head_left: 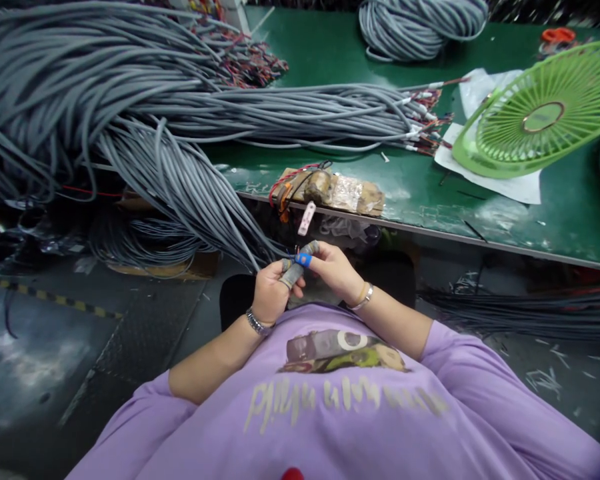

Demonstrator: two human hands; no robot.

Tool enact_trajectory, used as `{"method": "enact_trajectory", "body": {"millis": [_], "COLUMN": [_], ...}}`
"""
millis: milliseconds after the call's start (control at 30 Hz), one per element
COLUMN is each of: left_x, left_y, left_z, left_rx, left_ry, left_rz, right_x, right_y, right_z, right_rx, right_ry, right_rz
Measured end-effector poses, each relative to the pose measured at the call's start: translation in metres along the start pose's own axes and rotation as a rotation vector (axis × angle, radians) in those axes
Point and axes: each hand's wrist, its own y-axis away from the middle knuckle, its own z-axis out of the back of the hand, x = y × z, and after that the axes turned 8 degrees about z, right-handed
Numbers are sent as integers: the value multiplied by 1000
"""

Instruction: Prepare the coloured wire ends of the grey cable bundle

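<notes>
Above my lap, my left hand (271, 292) is closed with its wrapped thumb and fingers at the end of a grey cable bundle (215, 193), which hangs down over the table edge. Facing it, my right hand (337, 270) pinches at the same spot, its fingertips meeting those of the left. Blue tape (304, 259) is wound round a finger there, and grey wraps cover other fingertips. Thin dark and reddish wire tips (297, 251) poke up between the hands. The fingers mostly hide what lies between them.
On the green table (415, 193) lie long grey cables (290, 113) with stripped ends, a cable coil (420, 27), a green fan (545, 117) on white paper and orange-handled scissors (557, 37). A taped block with wires (330, 190) sits at the front edge. More cables (520, 313) lie below.
</notes>
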Motion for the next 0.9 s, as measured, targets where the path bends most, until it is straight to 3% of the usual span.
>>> {"method": "enact_trajectory", "body": {"millis": [633, 767, 900], "left_x": [2, -3, -11], "left_y": [-1, -1, 2], "left_z": [0, -3, -5], "left_rx": [5, -15, -24], "left_ry": [12, 60, 97], "left_rz": [36, 57, 55], "right_x": [0, -4, -6], "right_y": [0, 0, 0], "right_z": [-4, -7, -6], "right_rx": [-58, -121, -90], "right_ry": [-38, -67, -108], "right_rz": [-29, -38, -63]}}
